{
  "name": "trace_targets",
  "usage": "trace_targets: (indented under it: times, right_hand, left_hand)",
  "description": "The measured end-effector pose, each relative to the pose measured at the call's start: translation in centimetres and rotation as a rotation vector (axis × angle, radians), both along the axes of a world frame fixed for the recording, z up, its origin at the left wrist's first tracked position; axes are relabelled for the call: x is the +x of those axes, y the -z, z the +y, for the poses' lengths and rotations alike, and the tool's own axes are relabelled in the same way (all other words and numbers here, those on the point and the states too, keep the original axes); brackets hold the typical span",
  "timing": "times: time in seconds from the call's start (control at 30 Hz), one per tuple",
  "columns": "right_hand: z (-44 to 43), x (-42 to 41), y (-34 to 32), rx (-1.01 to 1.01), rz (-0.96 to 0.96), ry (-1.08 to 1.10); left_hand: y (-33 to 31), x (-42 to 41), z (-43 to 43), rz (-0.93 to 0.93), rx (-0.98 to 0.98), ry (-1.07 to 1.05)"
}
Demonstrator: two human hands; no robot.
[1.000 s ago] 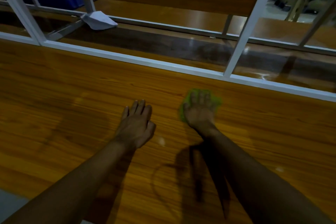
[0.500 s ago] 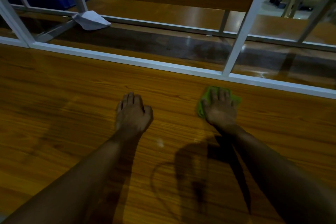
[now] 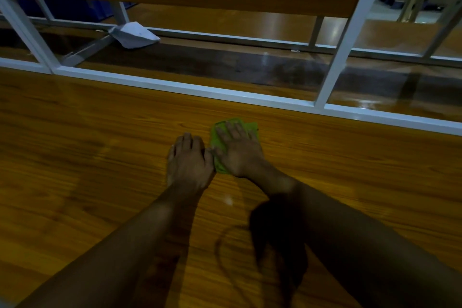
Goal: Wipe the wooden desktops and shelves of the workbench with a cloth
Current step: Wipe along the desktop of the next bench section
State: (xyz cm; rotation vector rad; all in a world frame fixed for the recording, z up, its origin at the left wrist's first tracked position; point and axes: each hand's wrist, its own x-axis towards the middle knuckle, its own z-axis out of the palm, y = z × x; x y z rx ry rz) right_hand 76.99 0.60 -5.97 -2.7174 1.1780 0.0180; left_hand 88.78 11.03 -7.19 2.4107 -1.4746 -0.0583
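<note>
We press the green cloth (image 3: 220,144) flat under our spread right hand (image 3: 240,151) near the desk's (image 3: 87,147) far edge to wipe it, while our left hand (image 3: 188,161), open and empty, braces just beside.

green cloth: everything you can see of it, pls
The green cloth is small, bright green and soft-looking, apparently folded or bunched. It lies flat on the wooden desktop, near the white frame rail. The right hand presses palm-down on it, hiding most of it; only its edges show. The left hand sits right beside it; contact unclear.
</note>
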Motion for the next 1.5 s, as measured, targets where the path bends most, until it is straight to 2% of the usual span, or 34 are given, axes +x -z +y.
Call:
trace_targets:
  times: [0.13, 0.27, 0.37, 0.43, 0.6, 0.73, 0.8, 0.97, 1.07, 1.13, 1.27, 1.33, 1.43, 1.5]
  right_hand:
    - [-3.6, -5.3, 0.1, -0.035, -0.038, 0.27]
    - [-6.1, -9.9, 0.1, -0.028, -0.016, 0.583]
    - [-6.9, -9.1, 0.3, -0.026, -0.018, 0.696]
    - [-7.0, -7.1, 0.2, -0.036, 0.003, 0.667]
    - [-4.5, -0.3, -0.5, -0.028, 0.023, 0.299]
    - [-3.4, 0.6, -0.5, -0.002, 0.0, 0.085]
    - [-4.2, -0.8, -0.3, -0.011, -0.025, 0.122]
    - [-7.1, -4.3, 0.1, -0.052, -0.067, 0.505]
    - [-7.2, -2.9, 0.1, -0.026, -0.038, 0.575]
    - [-6.6, -0.8, 0.0, -0.042, 0.011, 0.537]
    - [-3.9, 4.5, -0.3, -0.024, 0.001, 0.165]
    - [-3.2, 5.5, -0.5, -0.002, -0.011, 0.068]
    - [-3.6, 3.9, -0.5, 0.012, -0.029, 0.063]
    - [-4.1, 1.5, -0.2, 0.009, -0.051, 0.217]
  left_hand:
    - [-0.7, 0.0, -1.0, -0.194, 0.17, 0.125]
    - [-0.3, 0.4, -1.5, -0.132, 0.18, 0.181]
    - [-0.2, 0.5, -1.3, -0.057, 0.12, 0.181]
    - [-0.3, 0.6, -1.3, -0.028, 0.103, 0.172]
    - [-0.2, 0.6, -1.5, 0.001, 0.022, 0.132]
    - [-0.2, 0.9, -2.0, 0.061, -0.076, -0.022]
    - [-0.1, 0.9, -2.2, 0.014, -0.065, -0.087]
    - [-0.8, 1.2, -3.2, -0.218, 0.098, -0.032]
    - [-1.2, 1.8, -4.2, -0.236, 0.086, -0.055]
    - [-1.2, 1.8, -4.5, -0.223, 0.063, -0.074]
    - [-1.0, 1.9, -4.5, -0.187, 0.018, -0.108]
    - [-0.9, 2.0, -4.5, -0.17, 0.018, -0.128]
    - [-0.8, 2.0, -4.3, -0.155, -0.004, -0.151]
    - [-0.7, 2.1, -4.2, -0.126, 0.01, -0.178]
